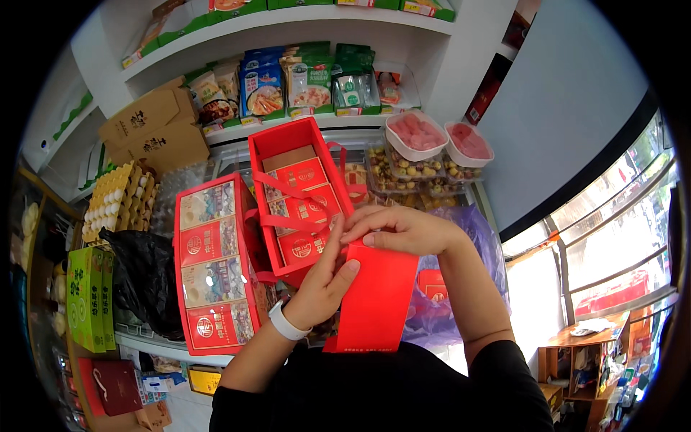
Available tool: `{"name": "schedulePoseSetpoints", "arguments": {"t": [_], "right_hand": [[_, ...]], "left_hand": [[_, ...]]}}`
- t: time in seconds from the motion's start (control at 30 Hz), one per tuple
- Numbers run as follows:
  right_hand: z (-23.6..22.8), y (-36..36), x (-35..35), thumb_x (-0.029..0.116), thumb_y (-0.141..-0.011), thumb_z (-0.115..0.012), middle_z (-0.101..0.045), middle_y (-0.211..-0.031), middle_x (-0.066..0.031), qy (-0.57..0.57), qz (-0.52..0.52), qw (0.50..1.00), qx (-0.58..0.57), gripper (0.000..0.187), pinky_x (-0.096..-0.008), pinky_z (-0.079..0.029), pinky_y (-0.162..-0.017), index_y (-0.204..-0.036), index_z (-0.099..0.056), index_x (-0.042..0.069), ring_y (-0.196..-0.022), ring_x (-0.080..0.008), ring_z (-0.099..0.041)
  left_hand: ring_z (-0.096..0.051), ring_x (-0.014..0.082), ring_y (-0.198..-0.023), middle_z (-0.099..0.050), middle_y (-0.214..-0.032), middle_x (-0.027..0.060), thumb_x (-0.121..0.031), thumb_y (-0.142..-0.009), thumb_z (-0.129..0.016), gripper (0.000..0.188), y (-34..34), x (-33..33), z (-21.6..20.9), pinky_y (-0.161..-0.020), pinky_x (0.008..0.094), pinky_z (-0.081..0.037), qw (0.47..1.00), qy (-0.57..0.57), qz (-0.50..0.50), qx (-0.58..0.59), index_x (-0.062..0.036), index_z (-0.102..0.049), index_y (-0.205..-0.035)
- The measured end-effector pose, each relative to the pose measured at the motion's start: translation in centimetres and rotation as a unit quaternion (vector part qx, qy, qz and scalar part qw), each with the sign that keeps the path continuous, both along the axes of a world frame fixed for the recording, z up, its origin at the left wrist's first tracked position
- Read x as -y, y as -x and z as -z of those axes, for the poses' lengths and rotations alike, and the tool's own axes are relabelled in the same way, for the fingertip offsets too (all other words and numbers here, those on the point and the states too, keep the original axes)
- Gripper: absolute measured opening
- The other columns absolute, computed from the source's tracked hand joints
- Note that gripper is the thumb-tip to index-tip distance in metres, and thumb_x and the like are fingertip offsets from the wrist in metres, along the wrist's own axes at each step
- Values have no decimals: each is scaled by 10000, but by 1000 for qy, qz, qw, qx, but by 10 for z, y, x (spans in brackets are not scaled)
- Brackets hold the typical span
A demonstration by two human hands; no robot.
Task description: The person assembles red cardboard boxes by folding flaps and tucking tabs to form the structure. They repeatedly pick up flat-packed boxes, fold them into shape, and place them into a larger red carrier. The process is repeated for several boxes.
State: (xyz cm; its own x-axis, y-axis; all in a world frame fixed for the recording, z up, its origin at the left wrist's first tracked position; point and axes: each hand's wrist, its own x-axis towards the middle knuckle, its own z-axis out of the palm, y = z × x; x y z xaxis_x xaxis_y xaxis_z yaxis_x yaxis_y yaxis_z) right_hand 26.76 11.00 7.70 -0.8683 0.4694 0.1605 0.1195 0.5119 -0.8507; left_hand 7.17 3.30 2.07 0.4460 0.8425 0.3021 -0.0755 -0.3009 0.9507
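A plain red box [378, 299] stands tilted close against my body, between my two hands. My left hand [324, 284] grips its left edge, thumb on the front and fingers reaching up to the top. Over its top end bends my right hand [407, 229], fingers curled and thumb pressed at the upper edge. Just beyond sits an uncovered red gift carton [282, 144] with ribbon handles, holding several small red boxes [296, 176] and a gap at its far end. Left of it lies a filled red gift carton [212, 266] with patterned boxes facing up.
Egg trays [119, 198], a black plastic bag [140, 277] and green boxes [90, 299] lie at the left. Beyond my right hand are clear fruit tubs [414, 169], white trays of pink meat [415, 135] and a purple bag [468, 237]. Shelves of packets [309, 83] rise behind.
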Motion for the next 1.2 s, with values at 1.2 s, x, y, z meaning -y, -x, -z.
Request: {"name": "schedulePoseSetpoints", "arguments": {"t": [1.2], "right_hand": [[-13,-2,14,35,-819,-586,-605,-1087,-58,216,137,966,16,248,-263,-440,-847,-1065,-618,32,-964,-111,-548]], "left_hand": [[-242,308,-1347,-237,-1432,242,-213,-984,-337,545,-13,20,1,-1082,353,-217,996,0,-60,-63,68,-128,-1402]]}}
